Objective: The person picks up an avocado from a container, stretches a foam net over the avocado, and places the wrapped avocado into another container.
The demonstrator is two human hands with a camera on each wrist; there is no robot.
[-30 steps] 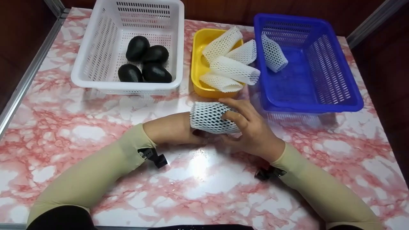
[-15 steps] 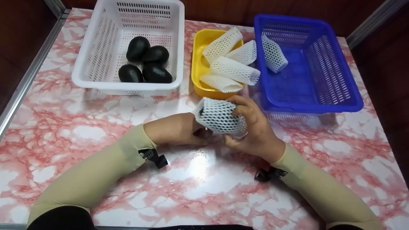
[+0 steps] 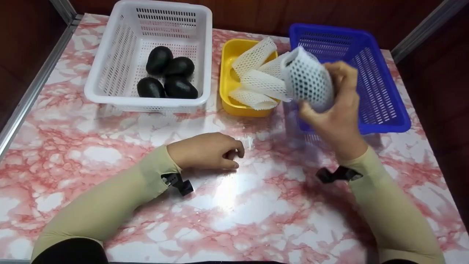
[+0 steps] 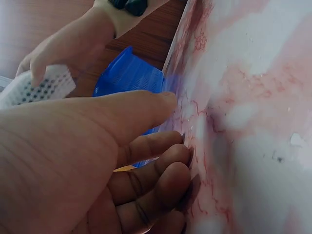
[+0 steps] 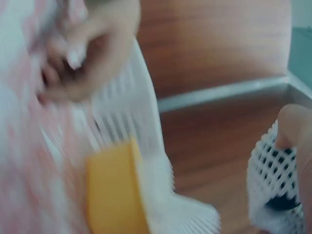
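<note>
The netted fruit (image 3: pixel 309 82) has been lifted toward the blue basket (image 3: pixel 386 128), gripped by the right hand (image 3: pixel 339 108). The left hand (image 3: pixel 205 151) was kept in place, loosely curled.

Five fruits (image 3: pixel 159 60), five sleeves (image 3: pixel 264 83), three containers (image 3: pixel 148 99)

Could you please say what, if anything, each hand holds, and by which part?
The right hand grips a white, tubular foam sleeve over a dark fruit, by the sides below its open end; the left hand holds nothing.
</note>
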